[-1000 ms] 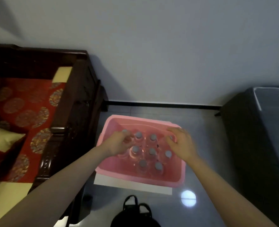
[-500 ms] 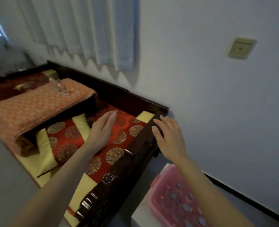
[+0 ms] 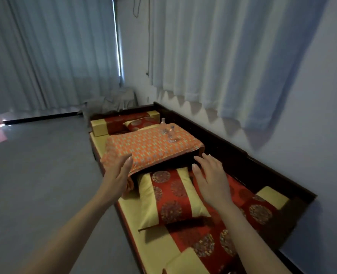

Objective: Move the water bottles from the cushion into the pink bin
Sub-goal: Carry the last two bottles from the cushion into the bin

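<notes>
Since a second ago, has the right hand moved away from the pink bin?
Yes. The right hand left the bin, which is out of view, and hovers over the red-and-gold pillow.

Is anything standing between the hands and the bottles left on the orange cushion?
Nothing visible. Both hands, left hand and right hand, are open and empty near the orange cushion; the water bottles stand at its far end.

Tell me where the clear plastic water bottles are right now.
In the head view the clear plastic water bottles stand at the far right corner of the orange patterned cushion, beyond both empty hands.
</notes>
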Available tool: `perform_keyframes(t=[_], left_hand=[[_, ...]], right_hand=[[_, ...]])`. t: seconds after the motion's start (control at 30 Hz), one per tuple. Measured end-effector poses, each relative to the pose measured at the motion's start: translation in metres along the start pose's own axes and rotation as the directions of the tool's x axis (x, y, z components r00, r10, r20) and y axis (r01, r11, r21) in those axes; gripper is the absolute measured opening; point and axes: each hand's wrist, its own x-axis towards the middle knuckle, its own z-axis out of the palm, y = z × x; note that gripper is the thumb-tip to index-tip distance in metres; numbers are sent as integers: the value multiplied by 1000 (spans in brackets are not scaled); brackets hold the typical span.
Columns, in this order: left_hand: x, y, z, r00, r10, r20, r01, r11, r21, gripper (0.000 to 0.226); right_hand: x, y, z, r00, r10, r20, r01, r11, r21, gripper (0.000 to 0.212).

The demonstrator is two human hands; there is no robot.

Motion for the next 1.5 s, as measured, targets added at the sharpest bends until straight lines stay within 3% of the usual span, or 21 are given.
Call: perform_keyframes(t=[0.13,0.3,0.57,0.8,0.97,1.1,1.23,1.5], left_hand=[[22,-41,-56,998,-57,-41,57,998,-8,35],[64,-82,-106,988,-99,-122,97,995,-22,38],[155,-164,-164,951,-202,-232,207,978,-6,41],[247,-246,-210,943,-247,-224,263,964,42,36],[318,-313,-253,942,-295,-160,307,950,57,33],[389,-369,-282,941,-329,-78,333,942,41,35],[467,-407,-295,941,-324,98,324,946,11,33],[605,-453,-232,884,-210,418,210,977,48,37]], right_hand=[[34,-40,53,997,-64,49,66,997,-32,56],[77,-70,112,991,-97,94,99,995,-14,52],[166,-107,227,982,-86,170,72,993,92,48],[259,-143,328,966,-23,258,-16,989,149,47],[320,-166,402,931,122,344,-217,943,253,48],[369,-178,451,922,256,291,-342,891,300,48],[410,-184,480,891,397,221,-450,834,318,47],[452,-157,489,790,611,58,-599,747,287,47]])
